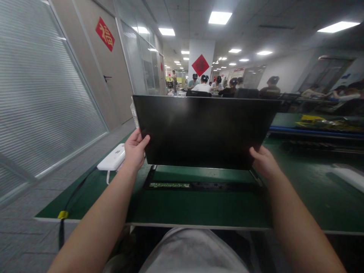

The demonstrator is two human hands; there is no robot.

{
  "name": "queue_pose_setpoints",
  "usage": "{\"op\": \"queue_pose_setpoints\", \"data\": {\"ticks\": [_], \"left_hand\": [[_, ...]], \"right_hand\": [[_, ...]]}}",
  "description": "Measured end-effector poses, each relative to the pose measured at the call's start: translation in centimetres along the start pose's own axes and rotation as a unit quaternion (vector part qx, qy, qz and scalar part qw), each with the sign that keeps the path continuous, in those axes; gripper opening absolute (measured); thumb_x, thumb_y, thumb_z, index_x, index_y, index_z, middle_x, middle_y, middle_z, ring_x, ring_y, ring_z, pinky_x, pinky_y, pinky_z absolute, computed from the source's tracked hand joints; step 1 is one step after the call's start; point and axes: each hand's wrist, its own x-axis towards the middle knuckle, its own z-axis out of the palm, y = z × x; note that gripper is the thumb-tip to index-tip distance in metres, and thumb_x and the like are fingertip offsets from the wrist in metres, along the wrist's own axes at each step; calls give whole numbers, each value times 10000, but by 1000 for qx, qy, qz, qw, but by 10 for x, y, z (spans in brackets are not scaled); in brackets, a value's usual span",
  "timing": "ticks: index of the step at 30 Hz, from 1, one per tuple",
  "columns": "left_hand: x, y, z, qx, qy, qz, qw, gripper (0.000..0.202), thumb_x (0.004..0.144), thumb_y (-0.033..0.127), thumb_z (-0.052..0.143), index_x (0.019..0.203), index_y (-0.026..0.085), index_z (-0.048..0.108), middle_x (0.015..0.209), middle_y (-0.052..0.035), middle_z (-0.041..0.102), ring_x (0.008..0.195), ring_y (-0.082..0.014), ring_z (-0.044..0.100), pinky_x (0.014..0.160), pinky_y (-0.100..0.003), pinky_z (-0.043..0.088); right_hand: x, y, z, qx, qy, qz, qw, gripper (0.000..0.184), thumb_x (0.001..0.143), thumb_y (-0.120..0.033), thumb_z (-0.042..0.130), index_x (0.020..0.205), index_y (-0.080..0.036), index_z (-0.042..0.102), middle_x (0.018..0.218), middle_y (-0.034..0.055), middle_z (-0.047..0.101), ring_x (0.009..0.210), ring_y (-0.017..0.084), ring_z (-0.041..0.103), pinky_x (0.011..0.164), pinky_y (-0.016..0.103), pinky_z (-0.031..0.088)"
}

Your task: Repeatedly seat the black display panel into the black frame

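Between my two hands a dark, flat display panel (201,132) is held up above the green table, its black face toward me and tilted. My left hand (135,149) grips the panel's left edge, thumb on the front. On the opposite edge, my right hand (264,159) is closed with its thumb also on the front; the fingers behind are hidden. Below the panel a thin dark frame (224,186) lies on the table, with a narrow green circuit board (169,185) along its near side. The panel hides the frame's far part.
A white box-shaped device (112,157) with a cable stands at the table's left edge. Right of me lies a white object (351,177). Farther back are yellow items (313,121) and a blue-edged strip (301,131). The green table's (199,212) front edge is close to my body. Several people sit beyond.
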Motion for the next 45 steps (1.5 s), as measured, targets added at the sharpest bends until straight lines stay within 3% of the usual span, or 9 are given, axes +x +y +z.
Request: {"op": "queue_pose_setpoints", "data": {"ticks": [9, 15, 25, 34, 45], "left_hand": [[-6, -7, 3, 8, -51, -135, 990, 572, 622, 261, 847, 1171, 191, 703, 1138, -79, 757, 1154, -290, 659, 1039, -420, 492], [-7, -12, 0, 18, -62, -218, 974, 587, 565, 218, 866, 1130, 170, 713, 1080, -88, 772, 1102, -307, 680, 1015, -445, 499], [-13, -19, 2, 29, -83, -255, 963, 700, 505, 178, 881, 1177, 154, 685, 1217, -115, 720, 1237, -346, 594, 1059, -462, 460], [-12, -17, 3, 40, -91, -250, 963, 717, 493, 194, 886, 1180, 170, 684, 1319, -106, 666, 1294, -359, 545, 1089, -476, 431], [-13, -23, 2, 40, -70, -251, 965, 647, 494, 137, 856, 1121, 178, 702, 1228, -100, 717, 1255, -339, 582, 1050, -467, 468]], "right_hand": [[11, 5, -8, 0, 77, 172, 982, 271, 719, -195, 685, 984, -254, 675, 948, 44, 759, 957, 281, 707, 855, 430, 564], [11, 5, -7, -24, 80, 258, 963, 322, 759, -165, 613, 1064, -254, 663, 838, 60, 754, 811, 272, 717, 734, 423, 582], [14, 17, -15, -90, 97, 284, 950, 383, 792, -245, 628, 1174, -274, 615, 815, 62, 740, 702, 266, 691, 634, 406, 563], [16, 21, -18, -101, 61, 289, 950, 338, 822, -306, 609, 1158, -272, 614, 825, 68, 732, 712, 265, 681, 652, 422, 553], [16, 21, -16, -92, 71, 302, 946, 331, 796, -272, 625, 1127, -271, 619, 822, 64, 734, 695, 267, 677, 634, 410, 549]]}}
